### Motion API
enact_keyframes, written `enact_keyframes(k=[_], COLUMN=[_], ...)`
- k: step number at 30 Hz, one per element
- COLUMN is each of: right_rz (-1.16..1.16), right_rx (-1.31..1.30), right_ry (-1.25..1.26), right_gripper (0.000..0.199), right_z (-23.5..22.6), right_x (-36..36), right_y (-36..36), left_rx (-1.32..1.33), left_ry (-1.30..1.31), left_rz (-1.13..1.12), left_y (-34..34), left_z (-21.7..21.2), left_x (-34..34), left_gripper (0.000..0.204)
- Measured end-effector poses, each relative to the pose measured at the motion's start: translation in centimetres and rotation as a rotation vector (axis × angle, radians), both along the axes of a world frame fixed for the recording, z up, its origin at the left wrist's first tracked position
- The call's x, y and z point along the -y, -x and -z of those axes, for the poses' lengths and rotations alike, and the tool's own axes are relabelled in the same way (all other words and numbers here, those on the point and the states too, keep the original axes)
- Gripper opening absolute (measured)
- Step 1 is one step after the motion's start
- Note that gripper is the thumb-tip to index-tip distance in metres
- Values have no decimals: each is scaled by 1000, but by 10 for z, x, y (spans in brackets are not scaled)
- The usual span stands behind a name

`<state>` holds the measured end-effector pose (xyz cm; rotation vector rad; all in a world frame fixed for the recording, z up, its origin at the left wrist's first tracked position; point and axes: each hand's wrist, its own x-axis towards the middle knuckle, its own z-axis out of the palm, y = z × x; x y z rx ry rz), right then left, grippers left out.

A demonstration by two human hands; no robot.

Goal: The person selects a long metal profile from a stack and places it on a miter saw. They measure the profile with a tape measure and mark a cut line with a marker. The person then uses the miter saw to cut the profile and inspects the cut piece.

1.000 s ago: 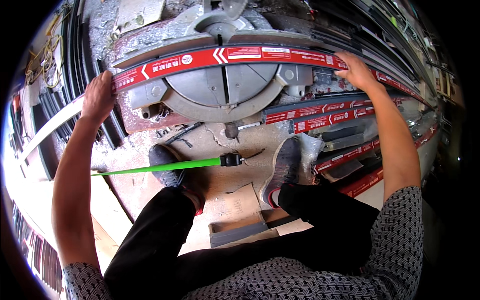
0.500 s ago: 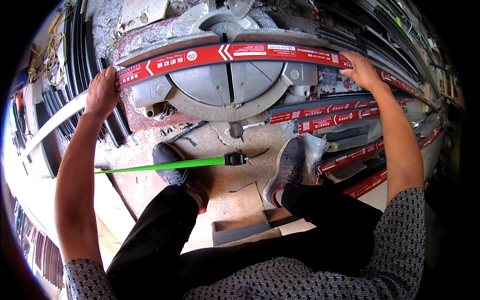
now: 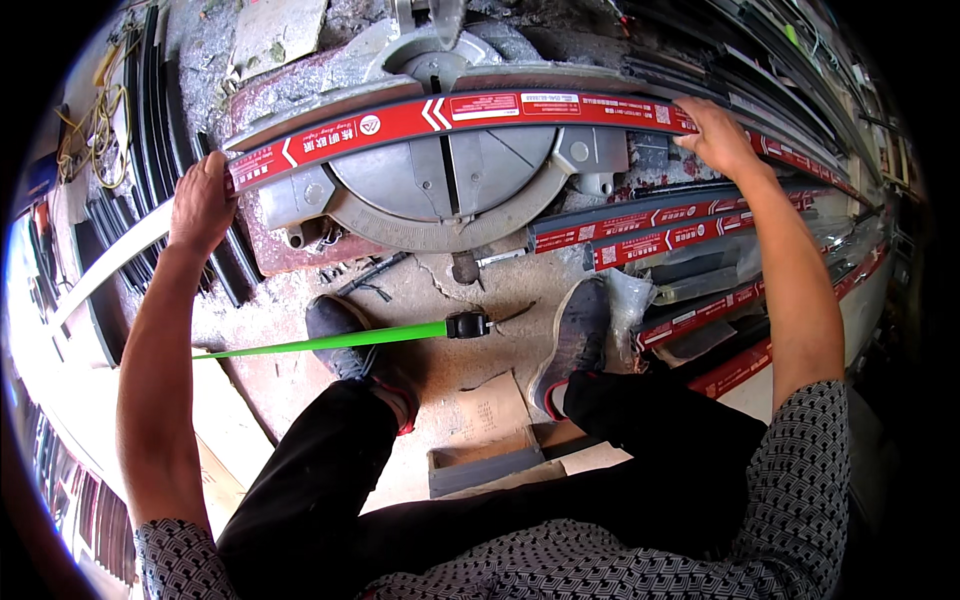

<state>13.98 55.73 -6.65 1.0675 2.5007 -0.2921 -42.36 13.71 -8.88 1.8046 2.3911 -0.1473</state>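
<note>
A long, straight profile strip (image 3: pixel 400 122) covered in red printed film lies across the grey mitre saw table (image 3: pixel 390 185), along the front of its fence. My left hand (image 3: pixel 203 205) is closed round the strip at the left, where the red film gives way to a bare pale length running on to the left. Over the strip's right part, my right hand (image 3: pixel 722 140) grips it with thumb in front and fingers over the far edge. Part of the saw blade (image 3: pixel 447 20) shows above the table at the top edge.
A tape measure (image 3: pixel 467 324) with its green blade drawn out to the left is in front of my shoes. More red-filmed profiles (image 3: pixel 670 240) lie at the right. Dark profiles (image 3: pixel 165 110) and a yellow cord (image 3: pixel 110 120) are at the left. Small open boxes (image 3: pixel 485 460) sit between my legs.
The view has shifted slightly, and the saw table sits a little lower and further left. Both hands keep their hold on the strip, which shows no clear movement against the saw.
</note>
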Motion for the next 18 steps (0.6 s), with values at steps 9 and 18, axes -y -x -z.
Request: enact_keyframes(k=[9,18], right_rz=[-37,130], right_rx=[-18,-254], right_ry=[19,155], right_gripper=[64,102], right_z=[2,2], right_x=[4,36], right_y=[8,44], left_rx=[10,-5], left_ry=[82,-6], left_rz=[-33,2], left_y=[4,1], left_z=[0,2], left_x=[-1,2], left_gripper=[42,30])
